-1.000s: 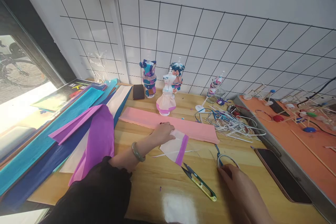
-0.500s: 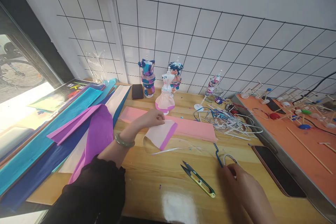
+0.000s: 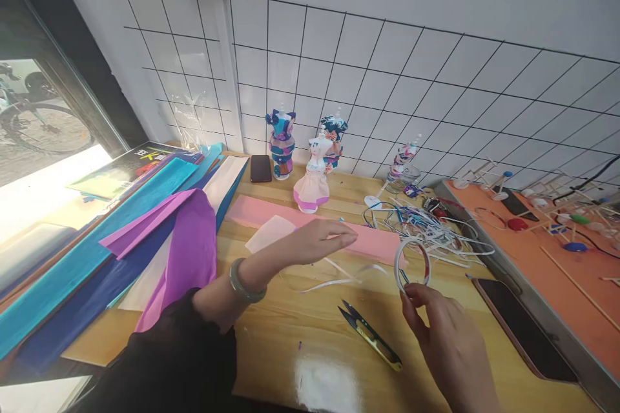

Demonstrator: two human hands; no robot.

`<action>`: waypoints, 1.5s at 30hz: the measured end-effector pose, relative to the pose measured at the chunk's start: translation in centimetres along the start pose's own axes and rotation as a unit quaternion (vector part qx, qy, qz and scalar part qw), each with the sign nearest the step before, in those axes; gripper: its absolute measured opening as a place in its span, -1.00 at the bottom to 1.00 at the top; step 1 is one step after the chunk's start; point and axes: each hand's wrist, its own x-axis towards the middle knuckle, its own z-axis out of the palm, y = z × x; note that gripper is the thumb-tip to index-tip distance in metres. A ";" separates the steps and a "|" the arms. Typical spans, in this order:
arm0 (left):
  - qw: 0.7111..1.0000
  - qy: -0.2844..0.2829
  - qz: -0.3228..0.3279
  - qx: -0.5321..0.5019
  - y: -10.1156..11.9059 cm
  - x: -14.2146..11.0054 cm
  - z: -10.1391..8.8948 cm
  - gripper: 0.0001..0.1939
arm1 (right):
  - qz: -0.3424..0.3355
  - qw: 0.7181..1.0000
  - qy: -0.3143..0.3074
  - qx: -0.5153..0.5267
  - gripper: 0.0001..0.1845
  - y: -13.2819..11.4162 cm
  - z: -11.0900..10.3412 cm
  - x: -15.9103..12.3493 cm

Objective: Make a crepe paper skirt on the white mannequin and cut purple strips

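My right hand [image 3: 443, 332] grips a narrow roll of tape [image 3: 400, 264] by its lower rim and holds it up over the table. Out in front, my left hand [image 3: 324, 240] is open with its fingers stretched toward the roll, a short gap away. Under and behind that hand lies a pale piece of crepe paper [image 3: 268, 232], partly hidden by the forearm. A long pink paper strip [image 3: 372, 242] runs behind both. Thread snips [image 3: 372, 337] rest between the hands. A small dress form [image 3: 312, 174] in a pale, purple-hemmed skirt stands farther back.
Crepe paper sheets in purple [image 3: 194, 239] and blue [image 3: 145, 200] pile up on the left. Tangled white strips [image 3: 431, 226] lie at the right, near a phone [image 3: 526, 329]. Beyond a metal edge, an orange surface [image 3: 557, 258] holds stick models. Another phone [image 3: 260, 168] lies near the wall.
My left hand has let go of the pale, purple-edged paper and moved right with fingers extended. My right hand has raised the tape roll off the table area. The view has shifted slightly.
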 end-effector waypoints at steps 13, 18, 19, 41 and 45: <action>0.950 -0.143 -0.042 -0.274 -0.8 0.0 2.4 -0.67 | 0.006 1.000 0.024 -0.011 -0.75 0.6 0.9 1.4; 0.936 -0.160 -0.084 -0.302 -1.3 0.2 3.0 -0.68 | 0.113 0.993 -0.033 0.018 -0.66 -0.2 1.1 1.5; 0.933 -0.164 -0.091 -0.308 -1.3 0.2 3.1 -0.69 | 0.133 0.990 -0.044 0.030 -0.66 -0.3 1.2 1.4; 0.931 -0.142 -0.233 -0.240 -4.6 1.2 5.0 -0.84 | 0.248 0.911 -0.219 0.245 -0.67 -1.6 5.4 -0.3; 0.935 -0.128 -0.234 -0.235 -4.6 1.2 4.8 -0.82 | 0.225 0.909 -0.219 0.273 -0.66 -2.0 4.2 -0.8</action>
